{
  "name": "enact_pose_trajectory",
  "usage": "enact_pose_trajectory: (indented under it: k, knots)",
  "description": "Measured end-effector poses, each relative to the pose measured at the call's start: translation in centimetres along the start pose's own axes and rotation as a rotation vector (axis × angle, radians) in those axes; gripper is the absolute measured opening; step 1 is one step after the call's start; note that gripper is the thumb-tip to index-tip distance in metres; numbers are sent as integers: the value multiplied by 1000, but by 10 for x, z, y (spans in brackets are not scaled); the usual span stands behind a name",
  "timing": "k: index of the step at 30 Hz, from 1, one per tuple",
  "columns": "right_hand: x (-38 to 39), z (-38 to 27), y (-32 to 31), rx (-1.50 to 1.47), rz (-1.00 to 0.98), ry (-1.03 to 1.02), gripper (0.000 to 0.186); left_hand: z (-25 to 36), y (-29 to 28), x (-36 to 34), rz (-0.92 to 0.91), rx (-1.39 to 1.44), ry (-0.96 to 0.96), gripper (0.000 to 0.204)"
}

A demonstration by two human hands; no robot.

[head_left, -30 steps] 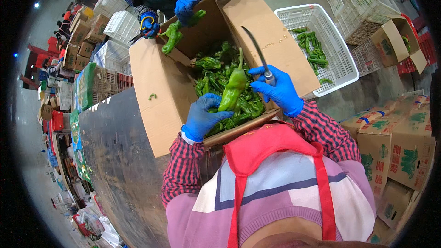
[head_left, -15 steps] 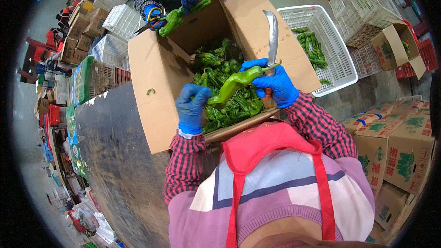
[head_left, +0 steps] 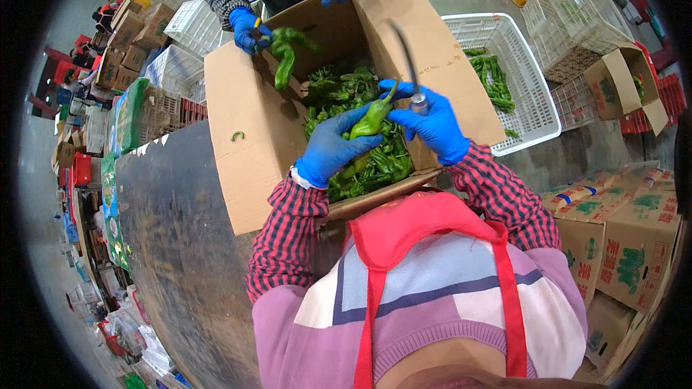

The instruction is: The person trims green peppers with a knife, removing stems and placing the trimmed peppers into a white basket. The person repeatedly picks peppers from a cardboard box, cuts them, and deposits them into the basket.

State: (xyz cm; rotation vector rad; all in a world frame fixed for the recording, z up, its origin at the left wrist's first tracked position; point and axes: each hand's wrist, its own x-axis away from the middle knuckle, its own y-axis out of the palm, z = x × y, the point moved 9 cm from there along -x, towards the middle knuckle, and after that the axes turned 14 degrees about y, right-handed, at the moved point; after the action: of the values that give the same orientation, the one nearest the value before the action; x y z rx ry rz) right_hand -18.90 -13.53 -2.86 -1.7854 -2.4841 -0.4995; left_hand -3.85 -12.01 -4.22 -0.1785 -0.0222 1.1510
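Holding one long green pepper (head_left: 369, 121) over the open cardboard box (head_left: 245, 137), we use both hands in blue gloves. Our left hand (head_left: 333, 145) wraps its fingers around the lower part of the pepper, so that grip is closed on it. Our right hand (head_left: 431, 124) pinches the top end of the pepper with its fingertips, and it also holds a small knife (head_left: 405, 57) whose thin blade points up and away from us. So the right grip is full too, with the knife and the pepper tip together. The pepper sits just above the pile of green peppers (head_left: 360, 158) in the box, right between our two hands. To do this well, we think we should keep the pepper steady with the left hand and keep the blade pointed away from our fingers. We should cut only near the stem end, slowly, and keep the left fingers low on the pepper. Across the box, another person in blue gloves holds a second pepper (head_left: 285, 54) at the far edge, so we should keep our knife on our own side. A white plastic basket (head_left: 533, 101) with a few peppers in it sits just to the right of the box. The box rests on a dark desk (head_left: 173, 245). Printed cartons (head_left: 620, 238) are stacked lower down on our right.
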Motion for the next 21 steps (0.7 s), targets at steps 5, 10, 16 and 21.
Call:
enact_pose_trajectory:
  k: [5, 10, 16, 21]
  knots:
    - [20, -23, -10, 555, 274, -341, 15, 13, -13, 8, 129, -309, 107, 51]
    - [30, -21, 12, 917, 355, -455, 8, 11, -9, 17, 143, -328, -26, 41]
    - [30, -27, -14, 1108, 476, -442, 12, 12, -15, 40, 100, -189, 2, 45]
    - [31, -36, -40, 1016, 518, -439, 3, 16, -38, 52, 167, -105, 54, 49]
